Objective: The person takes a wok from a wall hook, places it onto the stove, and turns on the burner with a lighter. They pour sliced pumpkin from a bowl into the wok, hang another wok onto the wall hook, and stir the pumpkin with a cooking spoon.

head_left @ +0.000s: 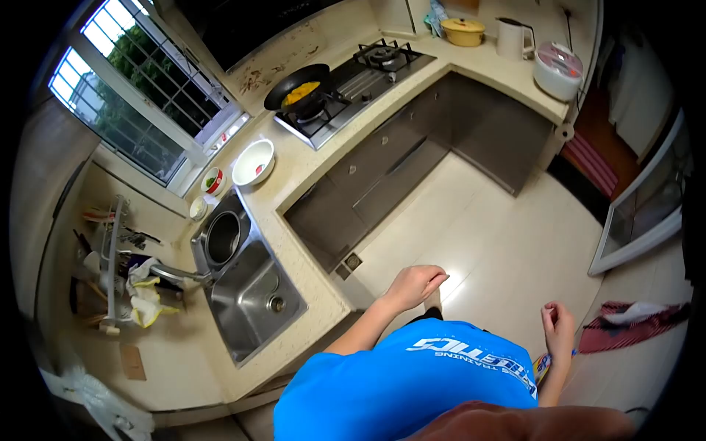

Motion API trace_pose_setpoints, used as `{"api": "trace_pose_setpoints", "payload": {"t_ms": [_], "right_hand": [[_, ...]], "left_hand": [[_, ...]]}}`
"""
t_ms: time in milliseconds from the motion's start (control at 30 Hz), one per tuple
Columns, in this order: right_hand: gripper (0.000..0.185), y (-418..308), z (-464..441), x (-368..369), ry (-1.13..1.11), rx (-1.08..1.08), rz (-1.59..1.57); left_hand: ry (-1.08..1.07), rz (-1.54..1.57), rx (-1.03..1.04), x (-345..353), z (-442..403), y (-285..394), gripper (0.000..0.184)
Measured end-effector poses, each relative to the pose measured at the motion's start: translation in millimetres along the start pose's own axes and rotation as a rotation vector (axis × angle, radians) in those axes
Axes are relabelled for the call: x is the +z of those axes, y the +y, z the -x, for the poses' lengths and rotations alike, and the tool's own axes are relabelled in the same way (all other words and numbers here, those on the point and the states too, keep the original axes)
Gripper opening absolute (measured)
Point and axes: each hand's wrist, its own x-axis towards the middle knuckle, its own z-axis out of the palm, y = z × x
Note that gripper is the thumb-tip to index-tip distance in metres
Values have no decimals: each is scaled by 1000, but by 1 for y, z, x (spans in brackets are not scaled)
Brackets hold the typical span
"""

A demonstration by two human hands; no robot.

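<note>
My left hand (416, 287) is in front of my body above the floor, its fingers curled together. A tiny dark spot shows at the fingertips, and I cannot make out what, if anything, is in them. Out to the side, my right hand (559, 327) is loosely curled with nothing visible in it. Both hands are apart from the counter. On the stove (342, 92) stands a black wok (276, 97) with yellow food (301, 92) in it. A white bowl (254, 163) with something small and red inside sits on the counter between stove and sink.
A double sink (243, 334) holds a dark pot (223, 239). Small bowls (213, 181) stand by the window. A yellow pot (463, 31), a white kettle (513, 38) and a rice cooker (557, 71) line the far counter. A door (640, 220) stands at right, near a red striped cloth (625, 331).
</note>
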Motion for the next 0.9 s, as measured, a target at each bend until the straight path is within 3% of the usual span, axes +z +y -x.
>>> {"api": "trace_pose_setpoints", "payload": {"t_ms": [167,333,433,567,633,733,900], "right_hand": [[13,-39,-75,36,-151,-30,78],[15,-85,-146,75,-353,-113,65],[15,-101,-180,97,-447,-142,74],[15,-96,-222,124,-595,-139,130],[16,-91,-248,140,-684,-132,127],[16,-96,-283,163,-791,-193,137],[16,-133,-358,195,-881,-392,133]], "left_hand": [[151,-28,97,-27,-62,-57,15],[78,-138,-23,-70,-93,-103,21],[189,-75,-72,-85,-98,-119,20],[397,-60,-170,-89,-105,-134,15],[312,-73,-397,-96,-107,-130,26],[382,-116,-405,-94,-107,-147,37],[556,-192,-589,-121,-111,-140,38]]}}
